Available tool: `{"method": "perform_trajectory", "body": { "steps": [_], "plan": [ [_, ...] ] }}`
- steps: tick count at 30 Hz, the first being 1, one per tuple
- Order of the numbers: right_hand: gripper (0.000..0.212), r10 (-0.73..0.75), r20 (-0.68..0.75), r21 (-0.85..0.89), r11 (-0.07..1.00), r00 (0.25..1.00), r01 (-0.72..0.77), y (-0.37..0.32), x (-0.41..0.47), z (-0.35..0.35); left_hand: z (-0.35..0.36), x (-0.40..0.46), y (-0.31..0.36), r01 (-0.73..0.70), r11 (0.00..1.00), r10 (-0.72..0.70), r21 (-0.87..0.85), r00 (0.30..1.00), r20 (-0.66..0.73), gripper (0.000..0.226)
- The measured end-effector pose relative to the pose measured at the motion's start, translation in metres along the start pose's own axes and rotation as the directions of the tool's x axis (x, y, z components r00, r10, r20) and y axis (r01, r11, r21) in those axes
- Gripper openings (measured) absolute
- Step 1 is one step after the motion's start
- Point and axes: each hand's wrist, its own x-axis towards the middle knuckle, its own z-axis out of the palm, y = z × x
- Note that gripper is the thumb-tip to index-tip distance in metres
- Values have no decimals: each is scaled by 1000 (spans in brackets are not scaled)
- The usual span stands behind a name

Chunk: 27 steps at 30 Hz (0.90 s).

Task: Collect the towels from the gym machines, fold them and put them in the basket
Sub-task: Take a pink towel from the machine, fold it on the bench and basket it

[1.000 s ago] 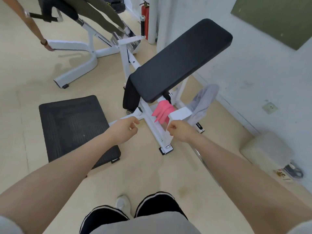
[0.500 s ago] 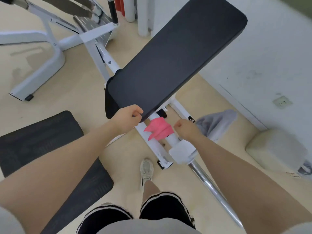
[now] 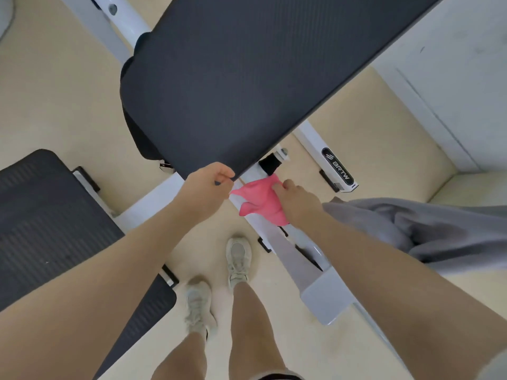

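A large black padded bench (image 3: 247, 78) fills the upper middle, angled on a white metal frame (image 3: 340, 167). Left of the bench lies a black ribbed floor mat (image 3: 49, 220) on a beige floor (image 3: 55, 105). Below the bench stand two pale sneakers (image 3: 238, 259), and to its right runs a white wall (image 3: 466, 78).
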Motion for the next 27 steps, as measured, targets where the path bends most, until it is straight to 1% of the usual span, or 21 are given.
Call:
{"method": "perform_trajectory", "body": {
  "steps": [3, 4, 5, 6, 8, 10, 11, 13, 15, 16, 17, 18, 20, 21, 22, 23, 24, 25, 26, 27],
  "plan": [
    [58, -37, 13, -64, 997, 999, 38, 2, 8, 2, 4, 7, -9, 35, 999, -35, 2, 999, 20, 20],
    [55, -75, 40, -122, 989, 996, 79, 3, 7, 2, 5, 7, -10, 42, 999, -43, 16, 999, 31, 18],
    [50, -107, 56, -139, 984, 993, 114, 4, 2, 0, 5, 5, -11, 56, 998, -57, 24, 997, 44, 16],
    [44, -117, 70, -101, 987, 991, 124, 4, -3, -2, 5, 2, -10, 48, 998, -50, 33, 997, 58, 15],
    [37, -114, 27, 39, 993, 993, 113, 3, -11, -7, 3, -5, -6, 47, 998, -50, 37, 996, 71, 13],
    [29, -91, -30, 217, 972, 995, 96, -3, -39, -33, -11, -26, 12, -23, 1000, 21, 19, 996, 92, 12],
    [23, -87, -31, 297, 950, 996, 92, -6, -41, -36, -9, -26, 11, -27, 1000, 25, 13, 993, 117, 16],
    [5, -80, -111, 410, 904, 991, 119, -18, -72, -64, -21, -45, 21, -95, 994, 83, 58, 980, 179, 29],
    [15, -47, -203, 522, 840, 978, 149, -34, -112, -88, -37, -73, 35, -201, 972, 171, 124, 961, 218, 33],
    [15, -38, -236, 577, 799, 971, 171, -43, -132, -99, -47, -90, 45, -251, 959, 215, 130, 947, 239, 32],
    [10, -38, -257, 602, 775, 966, 191, -52, -152, -108, -57, -107, 54, -306, 946, 273, 104, 929, 248, 33],
    [6, -38, -289, 601, 770, 957, 213, -62, -173, -116, -69, -128, 62, -390, 917, 352, 88, 891, 286, 37],
    [5, -12, -351, 612, 753, 936, 239, -83, -215, -118, -86, -164, 62, -531, 846, 492, 41, 809, 322, 44],
    [7, 7, -385, 629, 733, 923, 258, -93, -234, -118, -95, -185, 63, -569, 820, 511, 62, 776, 370, 41],
    [11, 22, -410, 645, 714, 912, 272, -103, -252, -116, -103, -203, 62, -568, 819, 493, 79, 767, 411, 35],
    [13, 38, -430, 655, 701, 902, 283, -112, -269, -112, -111, -218, 56, -554, 829, 480, 77, 775, 412, 28],
    [12, 54, -447, 664, 689, 893, 291, -120, -287, -109, -118, -232, 53, -550, 834, 483, 41, 765, 426, 21],
    [9, 63, -458, 668, 683, 887, 296, -128, -303, -106, -124, -243, 47, -569, 819, 489, 73, 759, 430, 14],
    [9, 75, -462, 668, 685, 884, 291, -134, -320, -103, -128, -255, 43, -619, 774, 518, 131, 739, 429, 11],
    [14, 89, -471, 661, 695, 878, 284, -140, -336, -99, -131, -267, 42, -650, 737, 544, 182, 732, 411, 11]
  ]
}}
